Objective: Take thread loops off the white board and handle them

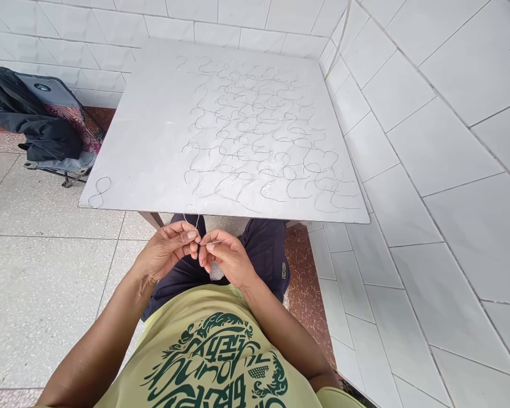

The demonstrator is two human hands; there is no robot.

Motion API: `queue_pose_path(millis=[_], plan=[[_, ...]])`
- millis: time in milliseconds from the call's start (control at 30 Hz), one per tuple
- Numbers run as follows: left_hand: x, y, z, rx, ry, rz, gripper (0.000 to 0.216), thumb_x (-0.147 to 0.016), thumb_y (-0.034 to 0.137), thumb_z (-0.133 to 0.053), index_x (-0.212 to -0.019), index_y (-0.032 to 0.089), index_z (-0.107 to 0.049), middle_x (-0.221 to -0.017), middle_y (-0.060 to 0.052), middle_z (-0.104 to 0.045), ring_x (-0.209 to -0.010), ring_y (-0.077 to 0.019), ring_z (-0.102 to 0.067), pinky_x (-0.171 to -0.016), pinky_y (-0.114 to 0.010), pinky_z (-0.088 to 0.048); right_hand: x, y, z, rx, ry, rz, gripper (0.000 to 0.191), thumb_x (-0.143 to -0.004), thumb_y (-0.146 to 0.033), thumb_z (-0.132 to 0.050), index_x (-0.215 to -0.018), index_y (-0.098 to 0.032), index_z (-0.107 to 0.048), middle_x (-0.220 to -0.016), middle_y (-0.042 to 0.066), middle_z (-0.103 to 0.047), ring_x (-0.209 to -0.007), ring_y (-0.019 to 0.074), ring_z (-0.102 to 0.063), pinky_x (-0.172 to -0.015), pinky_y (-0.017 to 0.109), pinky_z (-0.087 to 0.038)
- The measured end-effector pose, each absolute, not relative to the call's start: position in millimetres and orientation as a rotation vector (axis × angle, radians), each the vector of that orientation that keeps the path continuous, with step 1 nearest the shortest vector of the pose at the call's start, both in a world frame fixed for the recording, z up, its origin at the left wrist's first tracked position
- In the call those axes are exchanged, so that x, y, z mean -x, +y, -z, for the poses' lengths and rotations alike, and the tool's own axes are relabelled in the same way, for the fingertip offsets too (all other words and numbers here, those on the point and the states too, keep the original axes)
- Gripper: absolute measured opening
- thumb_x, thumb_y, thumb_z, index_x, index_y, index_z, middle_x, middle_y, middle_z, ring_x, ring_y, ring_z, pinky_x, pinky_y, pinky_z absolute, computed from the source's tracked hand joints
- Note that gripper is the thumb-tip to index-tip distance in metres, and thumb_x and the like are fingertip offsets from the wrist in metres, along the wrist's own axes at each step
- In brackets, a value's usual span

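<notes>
My left hand [166, 251] and my right hand [226, 258] meet in front of my body, just below the near edge of a white table top [130, 133]. Between their fingertips they pinch a fine silvery wire [210, 242]. One end of it rises in a small loop [191, 216] above my left fingers, and a straight length runs out to the right across my right fingers. Many thin wavy strands [255, 133] lie in a tangled, net-like pattern on the table. A small figure-eight strand [99, 191] lies near the table's left corner.
A crumpled grey translucent bit [216, 272] rests on my dark-trousered lap below my hands. A dark folded chair or cart [38, 119] stands at left. White tiles cover the floor and walls, with a curved pale wire [340, 39] at the table's far right corner.
</notes>
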State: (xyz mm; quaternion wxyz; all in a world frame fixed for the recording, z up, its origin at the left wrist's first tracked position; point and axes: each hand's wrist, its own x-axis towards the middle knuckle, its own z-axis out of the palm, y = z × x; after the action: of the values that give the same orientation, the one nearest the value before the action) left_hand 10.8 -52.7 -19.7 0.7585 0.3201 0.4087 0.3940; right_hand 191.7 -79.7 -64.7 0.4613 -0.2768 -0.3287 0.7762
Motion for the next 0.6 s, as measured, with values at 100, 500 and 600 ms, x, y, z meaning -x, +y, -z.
queue_pose_path(millis=[100,500,600], plan=[[-11.3,-55.0,24.8,-0.715,0.949,-0.872,0.021,-0.081,0.030,-0.088,-0.084,0.014,-0.074,-0.073,-0.004,-0.069,-0.065,-0.0137,-0.065,-0.064,-0.027,-0.055,-191.5,-82.6,66.5,0.661,-0.872,-1.912,0.034,-0.087,-0.045,-0.080,-0.107,-0.021,-0.066,-0.082,0.002,-0.072,-0.072,0.0165,-0.066,-0.056,0.025,-0.050],[-18.1,-62.3,27.6,-0.892,0.994,-0.987,0.036,-0.084,0.036,-0.087,-0.113,0.018,-0.078,-0.105,-0.009,-0.072,-0.085,-0.0179,-0.067,-0.070,-0.028,-0.055,-185.5,-87.6,73.8,0.849,-0.791,-1.752,0.025,-0.094,-0.040,-0.072,-0.082,-0.019,-0.065,-0.060,-0.002,-0.066,-0.049,0.0113,-0.057,-0.047,0.022,-0.043],[-20.5,-60.1,27.2,-0.878,0.988,-1.119,0.031,-0.092,0.043,-0.078,-0.107,0.016,-0.079,-0.112,-0.012,-0.071,-0.095,-0.0205,-0.066,-0.076,-0.031,-0.056,-184.1,-89.9,72.3,0.871,-0.756,-1.780,0.024,-0.092,-0.039,-0.073,-0.080,-0.018,-0.065,-0.056,-0.003,-0.064,-0.046,0.0108,-0.055,-0.045,0.021,-0.041]])
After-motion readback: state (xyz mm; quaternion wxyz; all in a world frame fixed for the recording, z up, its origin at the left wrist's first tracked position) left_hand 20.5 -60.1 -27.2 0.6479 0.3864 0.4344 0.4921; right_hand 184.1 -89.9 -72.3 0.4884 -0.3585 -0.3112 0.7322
